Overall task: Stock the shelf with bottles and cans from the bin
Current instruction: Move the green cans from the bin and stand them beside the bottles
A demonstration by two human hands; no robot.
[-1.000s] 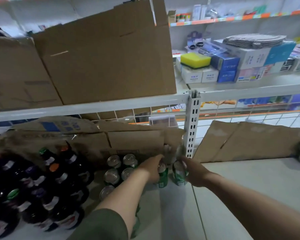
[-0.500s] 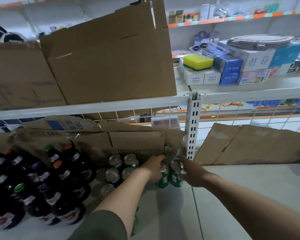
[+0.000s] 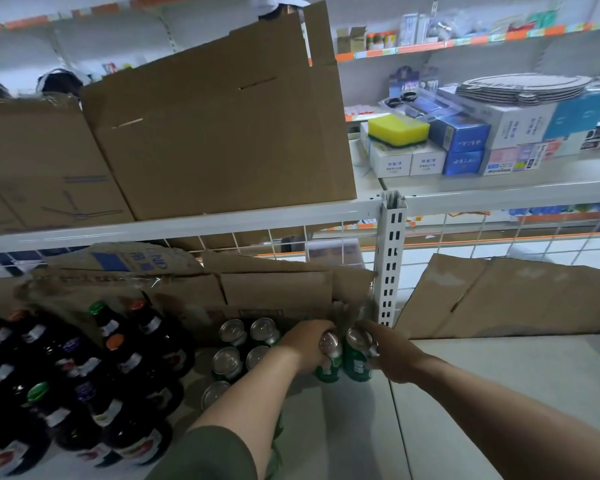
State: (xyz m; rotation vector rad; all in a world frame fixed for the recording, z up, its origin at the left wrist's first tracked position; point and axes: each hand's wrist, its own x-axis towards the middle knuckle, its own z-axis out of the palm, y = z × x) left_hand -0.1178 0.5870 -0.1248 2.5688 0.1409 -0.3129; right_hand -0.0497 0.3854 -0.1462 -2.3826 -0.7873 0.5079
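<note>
Both hands are at the back of the lower shelf (image 3: 499, 393), just left of the white slotted upright (image 3: 390, 258).

- Our left hand (image 3: 305, 344): fingers curled over the top and side of a green can (image 3: 329, 370) and clamped on it. The can is upright with its base at shelf level.
- Our right hand (image 3: 395, 358): fingers wrapped round the side of a second green can (image 3: 355, 367), thumb pointing up past the rim. This can is also upright.
- The two cans are side by side and touching or nearly so; we can't tell which. They sit in front of the torn cardboard (image 3: 278, 289) that leans on the wire grid back (image 3: 291, 240).
- A cluster of silver-topped green cans (image 3: 227, 362) stands on the same shelf, just left of the left hand.
- Further left, a block of dark bottles (image 3: 125, 362) with mixed green, orange and purple caps fills the shelf's left end.
- Right of the upright, a flattened cardboard sheet (image 3: 516, 299) leans against the back.
- On the shelf above are a large brown carton (image 3: 222, 133) and a yellow sponge (image 3: 397, 128) on top of small white boxes, with blue boxes (image 3: 461, 147) beside them.
</note>
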